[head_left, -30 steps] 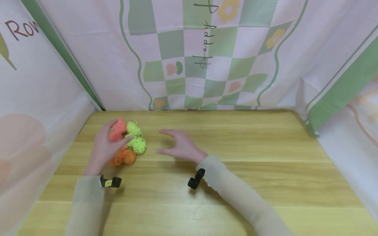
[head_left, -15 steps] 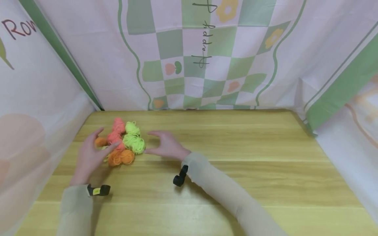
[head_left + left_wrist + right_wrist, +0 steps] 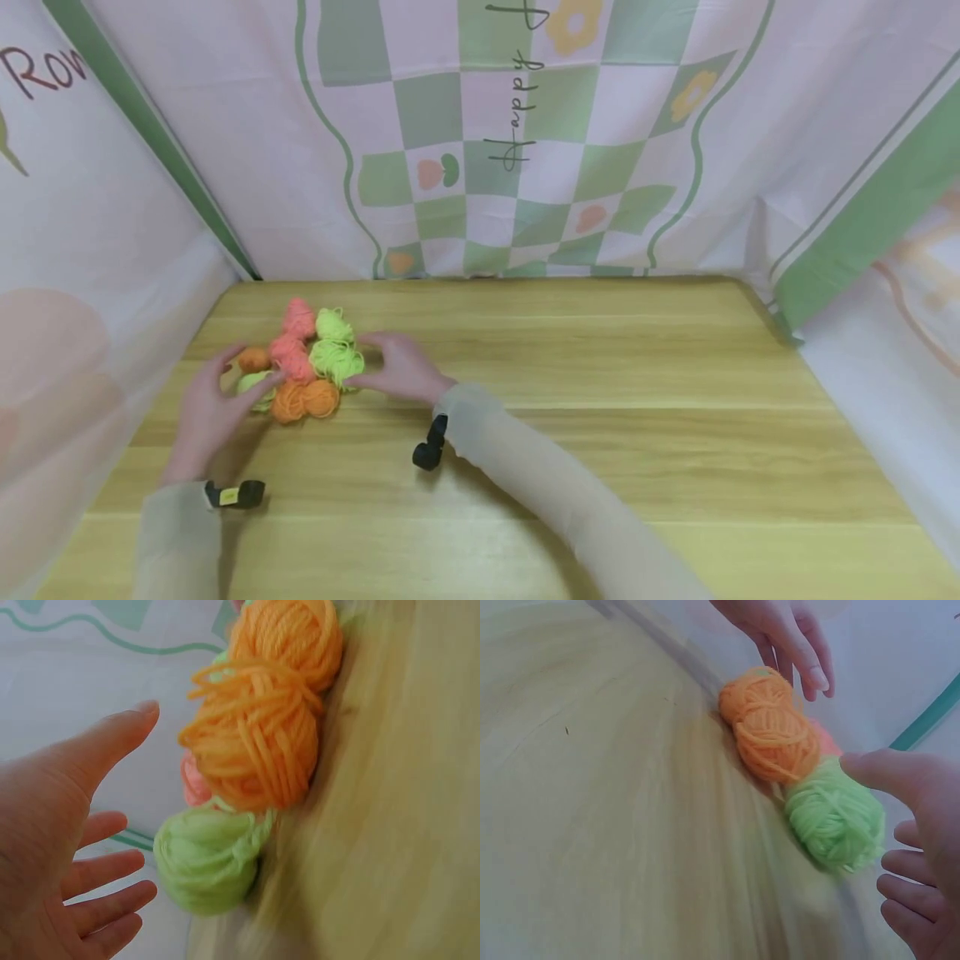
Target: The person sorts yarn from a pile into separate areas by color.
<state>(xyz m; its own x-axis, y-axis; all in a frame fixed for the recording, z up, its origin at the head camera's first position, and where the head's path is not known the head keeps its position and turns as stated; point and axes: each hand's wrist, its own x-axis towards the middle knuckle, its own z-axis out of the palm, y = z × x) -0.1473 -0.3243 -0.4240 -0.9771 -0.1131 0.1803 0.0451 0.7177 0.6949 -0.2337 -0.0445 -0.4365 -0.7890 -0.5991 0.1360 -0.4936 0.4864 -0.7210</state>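
A cluster of small yarn balls lies on the left side of the wooden table. Coral pink yarn balls point(image 3: 291, 354) are in the middle, with yellow-green yarn balls point(image 3: 337, 361) on their right. Two orange yarn balls point(image 3: 289, 403) form the near side; another orange yarn ball point(image 3: 253, 360) and a pale green yarn ball point(image 3: 206, 859) are at the left. My left hand point(image 3: 210, 410) is beside that left end, fingers spread, gripping nothing. On the opposite side, my right hand point(image 3: 401, 367) has its thumb and fingers apart by the yellow-green yarn; whether it touches is unclear.
The wooden table point(image 3: 570, 417) extends to the right of the yarn. A printed white curtain point(image 3: 450, 125) hangs along its far edge, and more patterned cloth hangs on both sides. Black camera straps are on both wrists.
Both hands have moved left. My left hand has drawn back from over the pink yarn, uncovering the left orange and pale green balls. My right hand has come close to the yellow-green yarn.
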